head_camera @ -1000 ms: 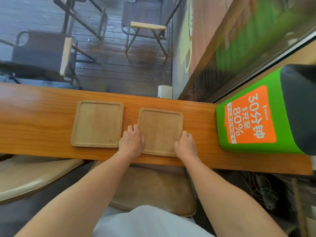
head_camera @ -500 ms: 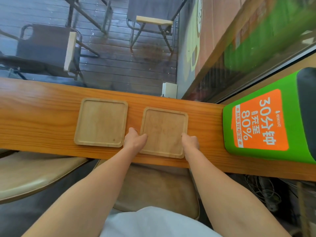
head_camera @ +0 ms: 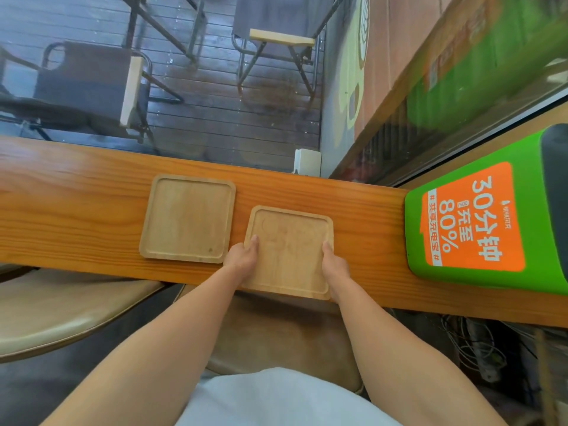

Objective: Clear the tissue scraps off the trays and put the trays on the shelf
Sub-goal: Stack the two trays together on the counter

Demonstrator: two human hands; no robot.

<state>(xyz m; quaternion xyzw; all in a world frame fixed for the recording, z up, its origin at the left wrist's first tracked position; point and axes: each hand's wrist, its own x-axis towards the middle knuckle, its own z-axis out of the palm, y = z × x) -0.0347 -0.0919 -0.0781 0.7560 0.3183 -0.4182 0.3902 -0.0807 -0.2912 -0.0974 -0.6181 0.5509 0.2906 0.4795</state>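
Two square wooden trays sit on the long wooden table (head_camera: 76, 216), both bare inside. The right tray (head_camera: 289, 253) is gripped on both sides: the left hand (head_camera: 241, 261) clasps its left edge with the thumb lying on the inner surface, and the right hand (head_camera: 335, 265) clasps its right edge the same way, the other fingers of both hands tucked out of sight beneath. This tray's near edge sticks out past the table's front edge at 6 o'clock; whether it is lifted clear of the wood or still resting on it cannot be made out. The left tray (head_camera: 187, 218) lies flat at about 10 o'clock from the held one, just beside it, with a narrow gap between their corners. At 3 o'clock a green box (head_camera: 479, 272) with an orange label stands on the table, its right side cut off by the frame edge. A small white block (head_camera: 307, 162) stands at the table's far edge at 12 o'clock. Beyond the table, through glass with blurred reflections, dark folding chairs (head_camera: 92, 84) stand on a plank floor. Below the table a tan padded seat (head_camera: 276, 333) is partly hidden by the forearms, and a tangle of cables (head_camera: 473, 348) at 4 o'clock is hard to make out.
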